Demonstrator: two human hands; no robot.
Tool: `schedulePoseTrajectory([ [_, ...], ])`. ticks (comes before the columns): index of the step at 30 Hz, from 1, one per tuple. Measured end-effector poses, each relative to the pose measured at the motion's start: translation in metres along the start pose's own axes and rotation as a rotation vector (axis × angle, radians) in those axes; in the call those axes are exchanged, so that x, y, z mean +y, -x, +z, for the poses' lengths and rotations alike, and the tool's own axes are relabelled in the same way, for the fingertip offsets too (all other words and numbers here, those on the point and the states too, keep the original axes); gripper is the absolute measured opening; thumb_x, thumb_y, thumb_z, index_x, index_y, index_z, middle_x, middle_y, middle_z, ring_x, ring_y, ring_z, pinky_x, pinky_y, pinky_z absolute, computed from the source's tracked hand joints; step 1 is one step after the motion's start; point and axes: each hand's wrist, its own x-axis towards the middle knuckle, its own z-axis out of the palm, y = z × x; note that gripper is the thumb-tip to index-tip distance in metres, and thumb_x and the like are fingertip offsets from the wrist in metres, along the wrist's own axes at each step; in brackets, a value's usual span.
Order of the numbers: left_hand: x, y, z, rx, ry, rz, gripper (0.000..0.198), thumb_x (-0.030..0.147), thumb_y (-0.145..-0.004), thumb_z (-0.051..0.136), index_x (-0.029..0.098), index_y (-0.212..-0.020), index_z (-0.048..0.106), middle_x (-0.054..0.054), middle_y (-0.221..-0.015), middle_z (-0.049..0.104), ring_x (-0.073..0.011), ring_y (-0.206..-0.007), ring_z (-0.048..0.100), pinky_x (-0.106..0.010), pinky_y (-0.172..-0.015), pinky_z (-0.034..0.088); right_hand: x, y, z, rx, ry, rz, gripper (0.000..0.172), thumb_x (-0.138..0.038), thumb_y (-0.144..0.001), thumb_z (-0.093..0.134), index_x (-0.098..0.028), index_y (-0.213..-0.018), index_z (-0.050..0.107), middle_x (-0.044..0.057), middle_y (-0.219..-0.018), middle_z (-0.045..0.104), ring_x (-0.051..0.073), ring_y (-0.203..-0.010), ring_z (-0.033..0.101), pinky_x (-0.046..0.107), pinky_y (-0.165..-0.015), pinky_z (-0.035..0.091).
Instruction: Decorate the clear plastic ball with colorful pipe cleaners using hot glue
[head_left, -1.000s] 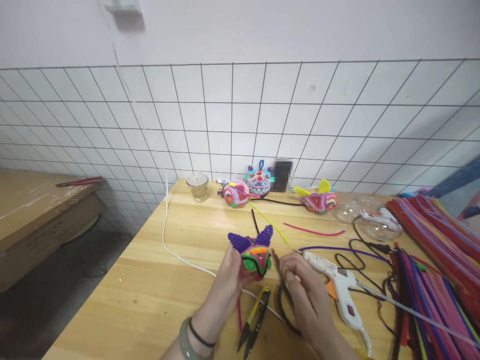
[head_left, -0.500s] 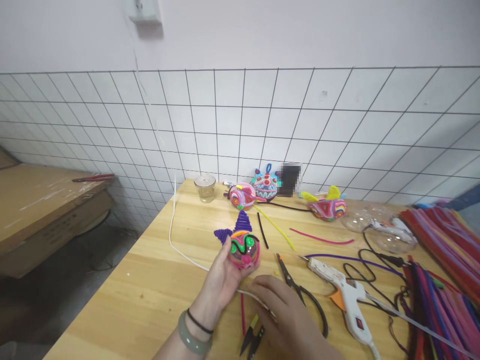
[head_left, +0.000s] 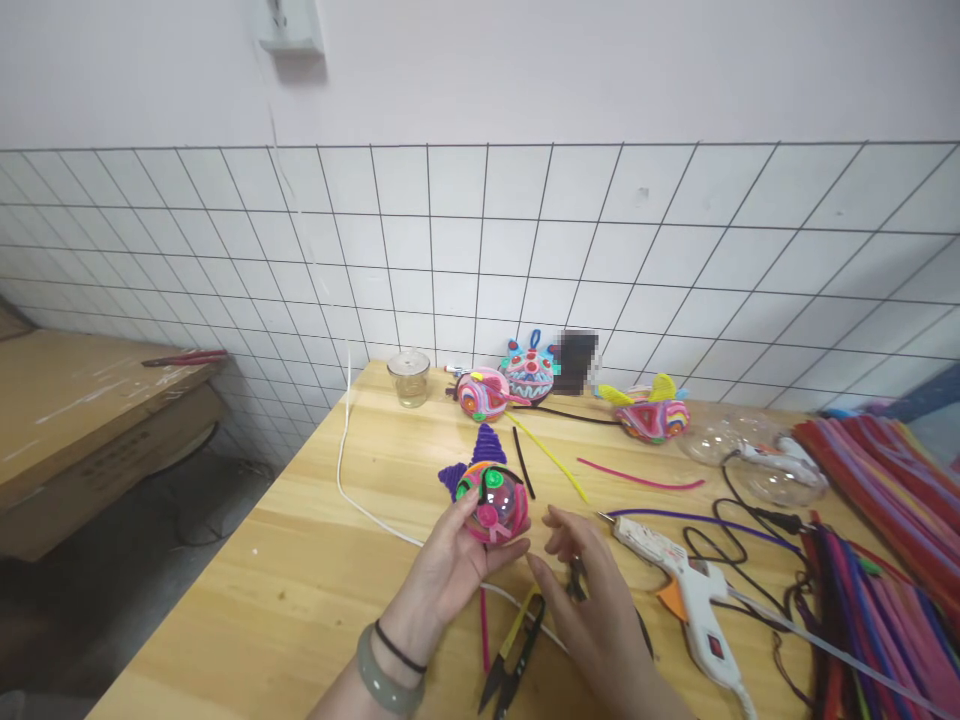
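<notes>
My left hand (head_left: 448, 566) grips a small round ornament (head_left: 491, 497) wrapped in pink, green and orange pipe cleaners, with two purple pipe-cleaner ears. It holds it just above the wooden table (head_left: 300, 580). My right hand (head_left: 592, 600) hovers beside the ornament on its right, fingers apart and curved, holding nothing. Under that hand lie black-handled scissors (head_left: 577, 580). Yellow-handled thread snips (head_left: 514, 655) lie near the front edge, beside a pink pipe cleaner (head_left: 484, 630).
A white glue gun (head_left: 686, 590) with its cord lies to the right. Several coloured pipe cleaners (head_left: 870, 500) are heaped at far right. Three finished ornaments (head_left: 529, 375), a glass jar (head_left: 409, 378) and clear plastic shells (head_left: 757, 455) stand along the tiled wall. A white cable (head_left: 352, 490) crosses the table.
The left hand turned the ornament and kept it in its grip. The right hand moved off the scissors near the front edge and rose toward the ornament, fingers opening. The view shifted slightly.
</notes>
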Motion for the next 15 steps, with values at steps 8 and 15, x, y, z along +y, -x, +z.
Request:
schedulePoseTrajectory([
  [8,-0.011,0.004,0.002,-0.105,-0.169,-0.011,0.046,0.046,-0.078,0.066,0.013,-0.110,0.061,-0.014,-0.096,0.072,-0.0240,-0.078,0.069,-0.036,-0.070,0.053,0.001,0.007,0.004,-0.104,-0.282,0.283,0.070,-0.037,-0.082,0.065,-0.031,-0.140,0.026,0.011,-0.140,0.042,0.029,-0.127,0.043,0.052,-0.103,0.037],
  [15,-0.018,0.003,0.003,-0.175,-0.381,0.152,0.065,0.047,-0.062,0.078,0.018,-0.117,0.057,-0.014,-0.115,0.065,-0.0253,-0.101,0.063,-0.031,-0.078,0.050,-0.001,-0.002,0.004,-0.070,-0.623,0.498,0.067,-0.037,-0.076,0.072,-0.030,-0.135,0.041,0.008,-0.141,0.047,0.027,-0.128,0.045,0.047,-0.107,0.034],
])
